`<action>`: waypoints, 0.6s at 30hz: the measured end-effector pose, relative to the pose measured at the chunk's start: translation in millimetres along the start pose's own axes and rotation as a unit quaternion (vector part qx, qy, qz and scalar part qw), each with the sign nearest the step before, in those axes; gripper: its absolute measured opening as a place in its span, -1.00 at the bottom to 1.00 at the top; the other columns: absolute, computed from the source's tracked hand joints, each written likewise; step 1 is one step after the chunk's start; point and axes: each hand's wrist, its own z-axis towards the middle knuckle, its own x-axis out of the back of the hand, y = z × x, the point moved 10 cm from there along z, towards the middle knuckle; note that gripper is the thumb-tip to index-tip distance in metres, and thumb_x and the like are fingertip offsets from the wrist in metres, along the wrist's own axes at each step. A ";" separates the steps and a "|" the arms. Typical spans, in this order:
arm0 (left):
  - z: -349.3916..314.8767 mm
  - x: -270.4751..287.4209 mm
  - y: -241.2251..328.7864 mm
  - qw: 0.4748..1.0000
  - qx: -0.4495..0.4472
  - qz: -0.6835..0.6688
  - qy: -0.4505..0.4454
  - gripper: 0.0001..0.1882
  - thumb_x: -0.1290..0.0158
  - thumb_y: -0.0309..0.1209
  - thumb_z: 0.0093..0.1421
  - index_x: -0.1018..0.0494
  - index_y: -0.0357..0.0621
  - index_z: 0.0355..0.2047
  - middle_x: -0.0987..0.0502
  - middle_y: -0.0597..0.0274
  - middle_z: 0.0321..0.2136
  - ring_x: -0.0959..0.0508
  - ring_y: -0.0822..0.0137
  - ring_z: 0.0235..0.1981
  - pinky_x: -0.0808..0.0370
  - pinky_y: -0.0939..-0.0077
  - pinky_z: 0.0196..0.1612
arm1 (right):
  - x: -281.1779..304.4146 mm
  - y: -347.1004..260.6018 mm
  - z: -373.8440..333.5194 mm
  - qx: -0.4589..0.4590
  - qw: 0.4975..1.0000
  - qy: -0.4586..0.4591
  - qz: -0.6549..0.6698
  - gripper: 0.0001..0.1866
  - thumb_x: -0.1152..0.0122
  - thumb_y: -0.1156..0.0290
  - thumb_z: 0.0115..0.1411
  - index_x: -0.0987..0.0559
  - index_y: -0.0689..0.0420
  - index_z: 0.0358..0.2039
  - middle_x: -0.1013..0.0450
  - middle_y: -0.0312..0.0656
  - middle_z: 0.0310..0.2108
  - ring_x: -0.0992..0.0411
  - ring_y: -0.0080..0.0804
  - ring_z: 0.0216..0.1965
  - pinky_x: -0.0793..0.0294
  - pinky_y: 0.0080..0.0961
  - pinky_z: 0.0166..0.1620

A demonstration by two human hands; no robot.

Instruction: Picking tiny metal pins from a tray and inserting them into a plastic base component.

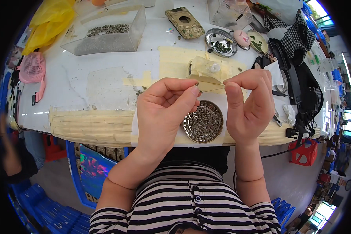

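Note:
My left hand (163,107) is closed in a pinch, with a tiny dark greenish part (197,84) between thumb and forefinger. Opposite it, my right hand (250,103) pinches the end of a thin, needle-like rod (213,89), whose other end reaches the left fingertips. Whether the rod enters the part is too small to tell. Below the hands sits a round metal dish (184,130) full of small metallic pieces (203,121). Just beyond the fingers stands a block wrapped in yellowish tape (202,70) with a white round cap (215,68) on it.
A camouflage-patterned toy vehicle shell (185,23) lies farther back, beside a second metal dish (209,34) with dark green bits. A clear box (105,46) holds more small pieces at the back left. Pink mesh (32,68) lies far left; black straps and bags (294,74) crowd the right.

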 end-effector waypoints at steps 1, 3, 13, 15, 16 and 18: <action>-0.1 -0.2 -0.2 1.000 0.000 -0.001 -0.001 -0.82 -0.12 -0.52 0.25 -0.53 -0.30 -0.15 -0.61 0.20 -0.37 -0.57 0.52 -0.36 -0.48 0.70 -0.26 | -0.2 -0.2 -0.1 -0.001 1.000 -0.001 -0.003 -0.83 -0.40 0.45 0.06 -0.53 0.13 -0.54 -0.45 -0.34 -0.52 -0.28 -0.37 -0.45 -0.24 -0.50 -0.35; -0.1 -0.3 -0.7 1.000 0.001 -0.002 -0.002 -0.82 -0.12 -0.52 0.25 -0.53 -0.31 -0.15 -0.61 0.21 -0.37 -0.57 0.52 -0.36 -0.48 0.70 -0.27 | -0.6 0.0 0.1 0.004 1.000 -0.001 -0.001 -0.83 -0.40 0.45 0.05 -0.53 0.13 -0.54 -0.45 -0.34 -0.52 -0.29 -0.37 -0.45 -0.24 -0.50 -0.35; 0.3 -0.1 -1.8 1.000 0.000 -0.001 -0.005 -0.82 -0.12 -0.52 0.25 -0.53 -0.30 -0.14 -0.61 0.21 -0.36 -0.56 0.52 -0.36 -0.48 0.69 -0.27 | -0.2 -0.6 0.1 0.008 1.000 0.001 -0.012 -0.82 -0.41 0.44 0.04 -0.52 0.12 -0.53 -0.46 -0.36 -0.52 -0.29 -0.37 -0.45 -0.24 -0.50 -0.36; 0.3 -0.1 -1.9 1.000 -0.001 -0.002 -0.006 -0.82 -0.12 -0.52 0.25 -0.53 -0.30 -0.14 -0.61 0.21 -0.36 -0.56 0.52 -0.36 -0.48 0.69 -0.26 | -0.4 -0.7 0.2 0.011 1.000 0.001 -0.011 -0.82 -0.41 0.43 0.05 -0.53 0.12 -0.53 -0.46 -0.36 -0.52 -0.29 -0.37 -0.45 -0.24 -0.50 -0.36; 0.0 -0.1 -1.8 1.000 -0.001 -0.003 -0.006 -0.82 -0.12 -0.52 0.25 -0.53 -0.30 -0.14 -0.61 0.21 -0.36 -0.56 0.52 -0.36 -0.48 0.69 -0.26 | -0.4 -0.9 0.3 0.012 1.000 0.001 -0.010 -0.82 -0.41 0.43 0.05 -0.53 0.12 -0.53 -0.46 -0.36 -0.52 -0.29 -0.38 -0.45 -0.24 -0.50 -0.36; -0.1 0.0 -1.8 1.000 -0.001 -0.004 -0.006 -0.82 -0.12 -0.52 0.25 -0.53 -0.30 -0.14 -0.61 0.21 -0.36 -0.56 0.52 -0.36 -0.48 0.69 -0.26 | -0.7 -1.4 0.2 0.016 1.000 -0.003 -0.013 -0.82 -0.41 0.43 0.05 -0.53 0.12 -0.53 -0.46 -0.36 -0.52 -0.29 -0.38 -0.45 -0.24 -0.50 -0.36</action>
